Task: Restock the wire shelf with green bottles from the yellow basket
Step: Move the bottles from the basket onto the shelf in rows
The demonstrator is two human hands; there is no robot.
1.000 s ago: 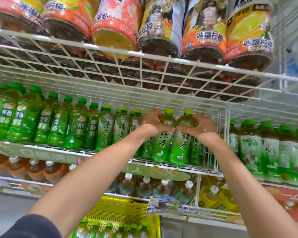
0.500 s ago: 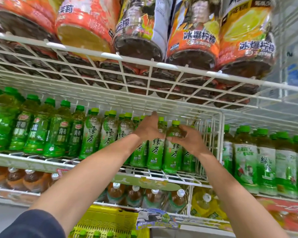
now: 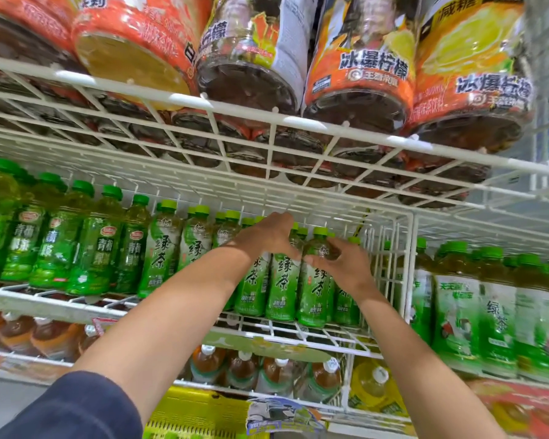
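At the wire shelf: a person reaches up with both bare arms into the middle tier, where green bottles stand in tight rows.

Left hand: the left hand point(image 3: 268, 234) lies over the shoulders and caps of the front bottles, fingers spread and lightly curled; whether it grips 1 of them, I cannot tell.

Right hand: the right hand point(image 3: 346, 264) wraps narrowly around the neck of 1 green bottle point(image 3: 314, 280) at the front edge of the wire shelf point(image 3: 327, 331), just left of the white wire divider point(image 3: 408, 264).

Stock: the held bottle stands upright, touching its neighbours on both sides.

Basket: the yellow basket point(image 3: 197, 413) sits low in view, below the shelves, well apart from the hands; its contents are barely visible.

Risk: a nudge from either hand could tip the front row, since the bottles stand close and tall at the very lip of the shelf.

Risk, too: a bottle set astride a wire instead of flat might lean forward and drop toward the tea bottles point(image 3: 267, 369) on the tier below.

Overhead: the big bottles point(image 3: 358, 74) on the top tier leave little room for lifting caps clear.
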